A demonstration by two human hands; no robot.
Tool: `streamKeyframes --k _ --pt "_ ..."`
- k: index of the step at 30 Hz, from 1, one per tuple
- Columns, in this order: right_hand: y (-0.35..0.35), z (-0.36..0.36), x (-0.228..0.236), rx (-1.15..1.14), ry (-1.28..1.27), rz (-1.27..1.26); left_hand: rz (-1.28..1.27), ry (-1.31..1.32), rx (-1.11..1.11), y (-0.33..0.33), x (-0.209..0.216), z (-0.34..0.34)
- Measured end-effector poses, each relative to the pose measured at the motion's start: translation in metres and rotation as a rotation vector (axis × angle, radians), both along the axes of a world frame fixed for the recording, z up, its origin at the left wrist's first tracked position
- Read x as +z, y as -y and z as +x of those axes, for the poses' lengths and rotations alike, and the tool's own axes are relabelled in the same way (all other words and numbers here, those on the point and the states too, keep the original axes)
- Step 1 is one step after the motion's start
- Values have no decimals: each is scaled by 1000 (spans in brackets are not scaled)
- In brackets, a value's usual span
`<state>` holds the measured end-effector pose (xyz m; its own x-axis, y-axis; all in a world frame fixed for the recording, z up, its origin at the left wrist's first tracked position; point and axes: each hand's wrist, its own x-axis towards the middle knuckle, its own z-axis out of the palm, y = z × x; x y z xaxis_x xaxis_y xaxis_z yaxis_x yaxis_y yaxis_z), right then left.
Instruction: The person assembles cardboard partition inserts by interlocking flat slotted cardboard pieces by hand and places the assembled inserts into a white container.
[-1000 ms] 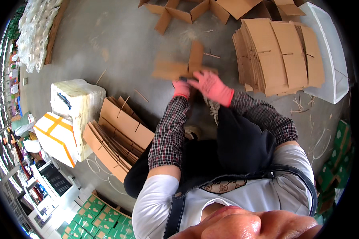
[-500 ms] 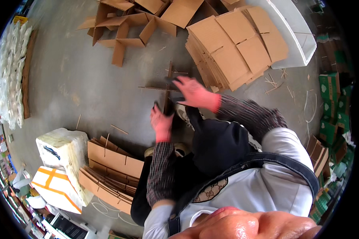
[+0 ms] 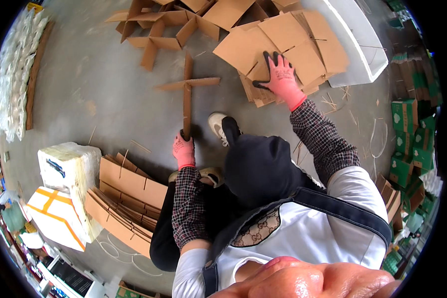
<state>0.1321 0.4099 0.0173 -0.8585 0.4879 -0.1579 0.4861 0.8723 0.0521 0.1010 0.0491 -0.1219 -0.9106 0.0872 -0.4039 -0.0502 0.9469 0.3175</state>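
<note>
My left hand [image 3: 184,149], in a pink glove with dark fingertips, is closed round the near end of a cardboard divider [image 3: 187,107]. Two slotted strips form this divider, crossing each other and standing on edge above the floor. Farther off to the right, my right hand [image 3: 283,79], gloved the same way, lies with spread fingers on a stack of flat slotted cardboard sheets [image 3: 298,62]. Its fingertips press on the upper sheets, and one top sheet [image 3: 241,47] juts out past the stack's left side.
Assembled cardboard dividers [image 3: 159,42] lie at the far side. A white foam box [image 3: 357,44] stands behind the stack. Near my left leg are more cardboard sheets [image 3: 129,208] and a taped white box [image 3: 57,216]. Thin cardboard scraps [image 3: 330,103] litter the floor.
My right hand has moved from the divider up and right onto the stack, where a top sheet has shifted left. My left hand now grips the divider, which has come up into clearer sight.
</note>
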Motion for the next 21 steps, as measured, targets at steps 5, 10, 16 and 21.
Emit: streamKeyframes --k 5,10,16,21 --pt "-8 -14 2 40 40 11 80 -34 38 8 -20 4" --pt "-43 -19 2 26 -85 -38 39 14 27 -9 -25 -16" --pt "97 -53 77 475 -409 -406 36 -4 33 -4 -10 -21" --pt "186 -67 -34 929 -105 -49 -15 78 -15 -42 1 -51"
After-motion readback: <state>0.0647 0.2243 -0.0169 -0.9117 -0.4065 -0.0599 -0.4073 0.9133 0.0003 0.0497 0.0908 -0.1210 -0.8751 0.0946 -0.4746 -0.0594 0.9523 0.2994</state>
